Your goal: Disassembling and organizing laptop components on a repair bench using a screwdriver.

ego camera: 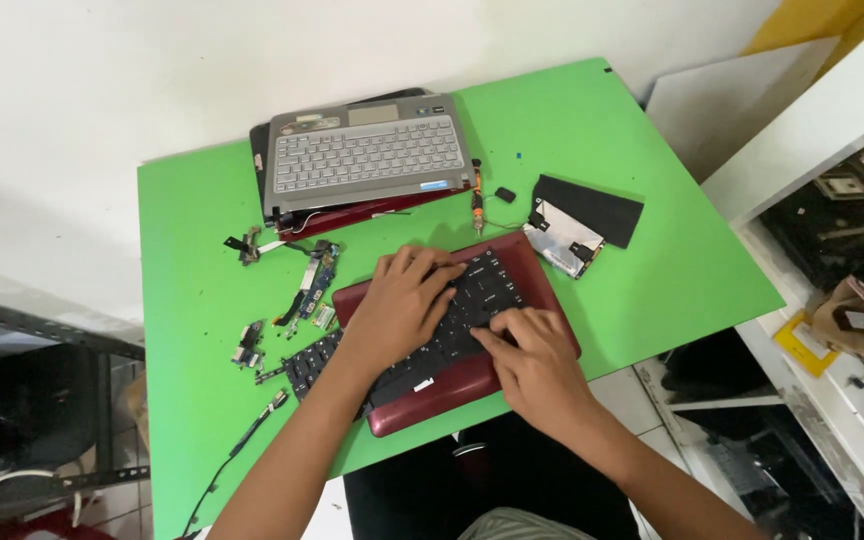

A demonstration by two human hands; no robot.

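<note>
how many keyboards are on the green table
2: a grey keyboard set in the silver laptop top at the table's far edge, and a black keyboard on the red laptop base under both hands. More may be hidden beneath.

Green table (202,210) against white wall (152,60); white shelf (812,120) at right; pale tiled floor (652,400).

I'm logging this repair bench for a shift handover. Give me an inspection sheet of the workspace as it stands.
Surface: green table, against a white wall.
Job's things: black keyboard lying skewed on a red laptop base.
Clutter: grey laptop part with keyboard, small circuit boards, screwdriver, silver drive, black sheet.
Hands: left hand and right hand both flat on the black keyboard, fingers spread.
Cables: thin cable at the table's near left edge.
Surroundings: white shelf, dark metal rack.
</note>
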